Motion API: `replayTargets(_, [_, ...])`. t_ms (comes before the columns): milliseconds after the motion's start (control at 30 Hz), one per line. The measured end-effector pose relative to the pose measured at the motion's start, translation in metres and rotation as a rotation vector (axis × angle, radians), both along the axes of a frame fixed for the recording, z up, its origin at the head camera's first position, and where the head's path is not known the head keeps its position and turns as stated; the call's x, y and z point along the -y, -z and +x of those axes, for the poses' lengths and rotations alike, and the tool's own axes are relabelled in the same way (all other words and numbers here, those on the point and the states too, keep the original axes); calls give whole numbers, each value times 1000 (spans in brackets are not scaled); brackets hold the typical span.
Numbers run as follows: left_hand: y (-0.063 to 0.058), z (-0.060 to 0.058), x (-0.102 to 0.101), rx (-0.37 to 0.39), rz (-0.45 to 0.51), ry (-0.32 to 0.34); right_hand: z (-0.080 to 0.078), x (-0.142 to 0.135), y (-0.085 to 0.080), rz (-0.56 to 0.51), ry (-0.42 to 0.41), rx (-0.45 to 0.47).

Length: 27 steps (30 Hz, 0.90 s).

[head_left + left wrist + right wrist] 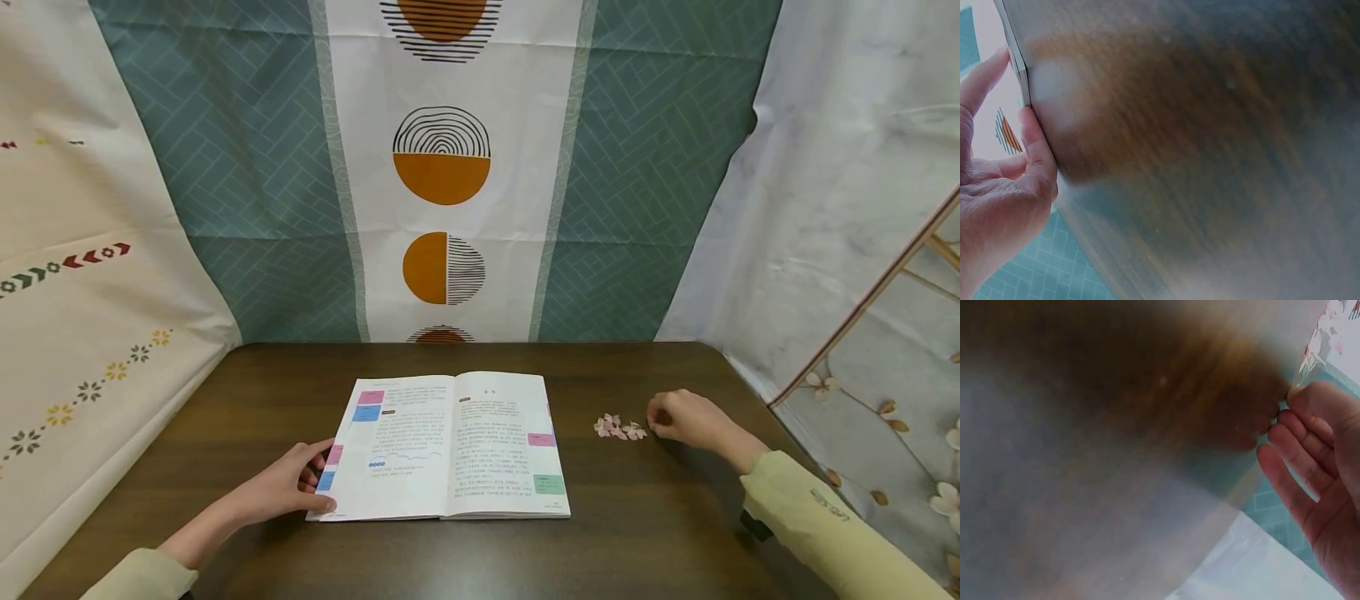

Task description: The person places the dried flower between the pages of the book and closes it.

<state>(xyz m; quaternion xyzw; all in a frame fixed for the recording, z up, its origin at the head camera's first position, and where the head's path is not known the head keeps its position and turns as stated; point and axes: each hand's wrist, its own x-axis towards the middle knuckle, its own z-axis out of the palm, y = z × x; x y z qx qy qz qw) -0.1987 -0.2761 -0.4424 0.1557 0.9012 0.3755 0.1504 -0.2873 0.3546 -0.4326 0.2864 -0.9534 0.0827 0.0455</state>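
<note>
An open book (408, 492) with printed pages and colored blocks lies on the dark wooden table. At its left edge my left hand (281, 485) grips it, with the thumb on the page near the lower corner and the other fingers at the side. In the left wrist view, that hand (1007, 165) holds the book's edge (1017, 65). Right of the book lies a small heap of pink petals (617, 427). Beside them is my right hand (686, 417), fingers curled and thumb near the index finger. In the right wrist view, the petals (1317, 347) reach its thumb tip; whether any is pinched is unclear.
The brown table (510, 554) runs back to a teal and white patterned cloth (517, 250). A cream cloth (82, 333) hangs at the left. At the right, a pale floral cloth (832, 242) borders the table.
</note>
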Motion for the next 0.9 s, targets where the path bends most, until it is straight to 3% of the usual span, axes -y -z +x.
replayTargets(267, [1,-1,0,-6,-1,10,-7,-4,-3,-53,-75,115])
replayTargets(433, [2,-1,0,-8,2,9,-8,2,-15,-88,-83,130])
replayTargets(667, [2,-2,1,1,-2,1,-14,24,-38,-78,-87,99])
replayTargets(900, [3,-1,1,4,2,-4,-18,58,-54,-59,-128,129])
